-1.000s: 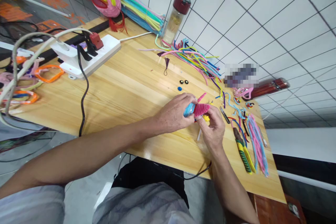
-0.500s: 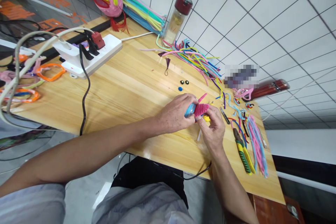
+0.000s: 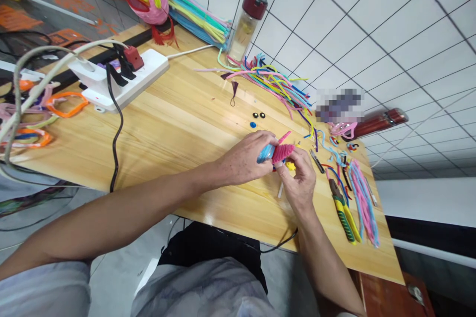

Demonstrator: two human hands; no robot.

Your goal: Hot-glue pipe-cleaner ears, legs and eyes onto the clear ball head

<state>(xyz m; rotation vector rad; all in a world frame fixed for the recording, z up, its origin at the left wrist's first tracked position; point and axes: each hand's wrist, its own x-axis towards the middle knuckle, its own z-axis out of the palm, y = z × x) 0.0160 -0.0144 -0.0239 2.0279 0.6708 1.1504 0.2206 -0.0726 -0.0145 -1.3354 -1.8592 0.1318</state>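
Note:
Between my two hands is a small pipe-cleaner figure [image 3: 283, 154] with a ribbed pink part and a blue part; a thin pink strip sticks up from it. My left hand [image 3: 248, 157] is closed around the blue side. The fingers of my right hand [image 3: 299, 174] pinch the pink side from the right. Yellow bits [image 3: 290, 164] show just behind the right fingers, and I cannot tell whether they belong to the figure. Beyond my hands lie two black beads [image 3: 259, 115] and a blue bead [image 3: 253, 125].
A white power strip [image 3: 128, 81] with cables sits on the left. Pipe cleaners [image 3: 273, 81] lie by a glass bottle [image 3: 245, 27] at the wall. To the right are pliers [image 3: 342, 212], a cutter [image 3: 317, 161] and a pink-blue bundle [image 3: 366, 203]. A dark red flask [image 3: 383, 123] lies behind.
The whole view has shifted slightly, so things appear a little further left. Both hands keep their hold, and slightly more of the figure's blue part shows.

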